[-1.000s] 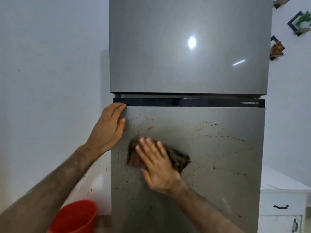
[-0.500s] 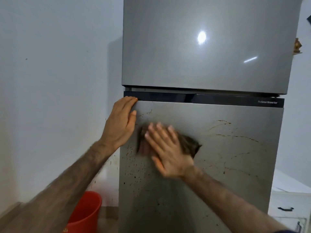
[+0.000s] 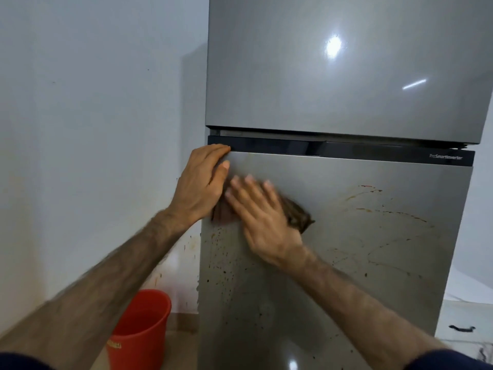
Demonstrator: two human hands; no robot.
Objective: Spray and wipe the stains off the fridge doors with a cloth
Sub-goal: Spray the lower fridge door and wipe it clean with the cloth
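You are pressing the cloth (image 3: 296, 214) flat under your right hand (image 3: 262, 222), fingers straight, gripping nothing. It is looking soft and limp; keep your palm on it. Your left hand (image 3: 201, 184) is bracing the door (image 3: 373, 263) edge, fingers flat.

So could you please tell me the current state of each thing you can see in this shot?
Grey upper fridge door: shut, looks clean.
Grey lower fridge door: shut, brown streaks and specks remain.
Dark brown cloth: pressed flat against the lower door.
Right hand: fingers straight, pressing the cloth.
Left hand: resting on the lower door's top left corner.
Red plastic bucket: upright on the floor.
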